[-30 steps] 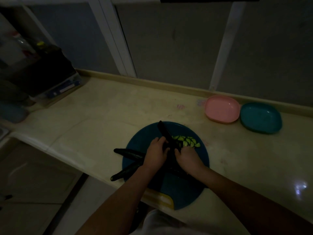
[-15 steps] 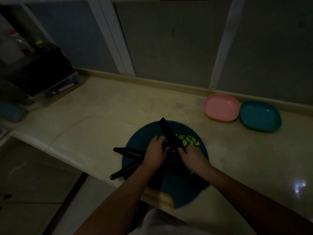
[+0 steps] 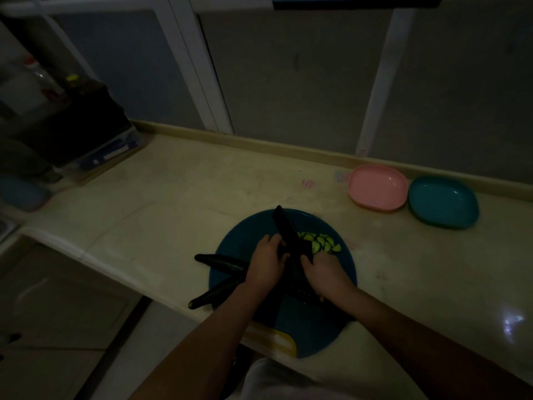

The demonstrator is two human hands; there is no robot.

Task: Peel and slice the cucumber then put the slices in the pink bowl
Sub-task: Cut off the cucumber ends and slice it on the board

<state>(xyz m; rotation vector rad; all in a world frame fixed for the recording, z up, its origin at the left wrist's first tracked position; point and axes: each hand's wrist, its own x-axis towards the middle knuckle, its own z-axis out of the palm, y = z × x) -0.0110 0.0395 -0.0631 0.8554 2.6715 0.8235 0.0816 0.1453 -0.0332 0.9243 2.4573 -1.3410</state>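
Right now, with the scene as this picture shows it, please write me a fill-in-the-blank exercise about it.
1. The bowl nearer to the round board is the ____ one.
2. At the board's left edge lie ____ whole cucumbers.
3. The right hand grips the ____.
4. The cut slices lie on the ____ side of the blade.
Missing words: pink, two, knife, right.

Your pink bowl [image 3: 377, 187] plain and glossy, teal bowl [image 3: 442, 202] beside it, your board [image 3: 239, 241] dark blue with a yellow patch [image 3: 284, 343] at its near edge, knife [image 3: 287, 229] black, slices [image 3: 320, 242] pale green with dark rims, each cucumber [image 3: 219, 259] dark green, counter [image 3: 173, 197] cream, frames [image 3: 196, 67] white.
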